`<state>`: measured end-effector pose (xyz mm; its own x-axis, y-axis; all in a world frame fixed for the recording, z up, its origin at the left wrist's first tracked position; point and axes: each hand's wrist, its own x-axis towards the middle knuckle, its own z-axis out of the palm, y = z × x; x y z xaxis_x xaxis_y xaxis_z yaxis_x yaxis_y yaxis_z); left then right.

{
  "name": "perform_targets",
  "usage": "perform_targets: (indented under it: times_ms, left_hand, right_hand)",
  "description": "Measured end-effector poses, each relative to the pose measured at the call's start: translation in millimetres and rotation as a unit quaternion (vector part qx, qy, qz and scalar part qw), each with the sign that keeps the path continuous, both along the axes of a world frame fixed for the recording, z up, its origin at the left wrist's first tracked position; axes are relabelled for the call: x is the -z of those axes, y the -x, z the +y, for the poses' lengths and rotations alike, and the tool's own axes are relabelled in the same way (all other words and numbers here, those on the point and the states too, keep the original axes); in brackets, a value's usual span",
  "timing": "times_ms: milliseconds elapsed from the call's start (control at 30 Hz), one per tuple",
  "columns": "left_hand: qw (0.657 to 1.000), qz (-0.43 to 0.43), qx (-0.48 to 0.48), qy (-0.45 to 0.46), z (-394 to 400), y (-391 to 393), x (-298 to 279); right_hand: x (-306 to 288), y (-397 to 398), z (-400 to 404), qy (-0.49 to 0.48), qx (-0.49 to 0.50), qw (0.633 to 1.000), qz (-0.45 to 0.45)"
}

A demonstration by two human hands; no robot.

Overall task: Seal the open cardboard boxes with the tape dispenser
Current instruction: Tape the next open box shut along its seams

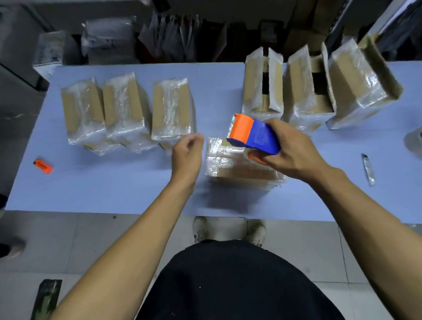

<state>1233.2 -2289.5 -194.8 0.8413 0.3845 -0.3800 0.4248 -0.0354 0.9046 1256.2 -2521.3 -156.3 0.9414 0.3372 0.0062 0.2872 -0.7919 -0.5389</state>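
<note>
Right hand [293, 148] wraps the light, rigid tape dispenser [254, 135] by its handle above the film-slick box [238, 165]; left hand [187, 150] hangs loosely curled, empty.

count: 7 cardboard boxes total. 3 taped shut [127, 106], left of the left hand [186, 156]. 3 open-flapped [305, 89], beyond the right hand [294, 150]. 1 box [231, 165] under the right hand. 1 tape dispenser [254, 135] in the right hand. 1 spare tape roll [421, 142], 1 utility knife [368, 169] to its right. 1 orange lighter [43, 166] far left.
</note>
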Motion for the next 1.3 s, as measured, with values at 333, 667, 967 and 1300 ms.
perform_targets:
  times_ms: [333, 667, 967, 1300]
  left_hand:
    - [0.963, 0.082, 0.116, 0.229, -24.1, -18.9, -34.4]
    - [0.956, 0.129, 0.053, 0.259, -26.4, -26.9, -30.4]
    - [0.897, 0.221, 0.021, 0.382, -27.8, -29.7, -26.6]
    - [0.914, 0.191, 0.100, 0.343, -13.4, -27.1, -23.5]
  right_hand:
    - [2.8, -3.7, 0.6, 0.003, -0.004, 1.000, -0.008]
    - [0.9, -7.2, 3.8, 0.014, -0.017, 1.000, -0.009]
    - [-8.7, -11.3, 5.3, 0.028, -0.063, 0.998, 0.005]
    - [-9.7, -12.4, 4.8, 0.034, -0.093, 0.995, -0.003]
